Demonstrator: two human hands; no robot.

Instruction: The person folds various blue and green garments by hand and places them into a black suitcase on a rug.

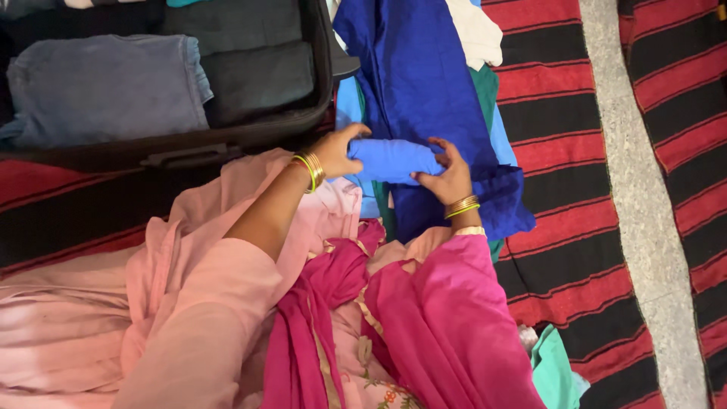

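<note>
A rolled blue cloth [392, 160] lies across a long dark blue garment [424, 83] spread on the striped rug. My left hand [337, 151] grips the roll's left end, fingers curled over it. My right hand [447, 176] presses on its right end. Both wrists wear gold bangles. Pink and magenta sleeves and a magenta scarf [326, 303] cover my arms and lap.
An open black suitcase [227, 140] at the upper left holds folded grey-blue [106, 87] and dark grey clothes [257, 76]. White, green and light blue garments lie under the blue one. A red-and-black striped rug [575, 250] covers the floor, with a grey strip [644, 212] at right.
</note>
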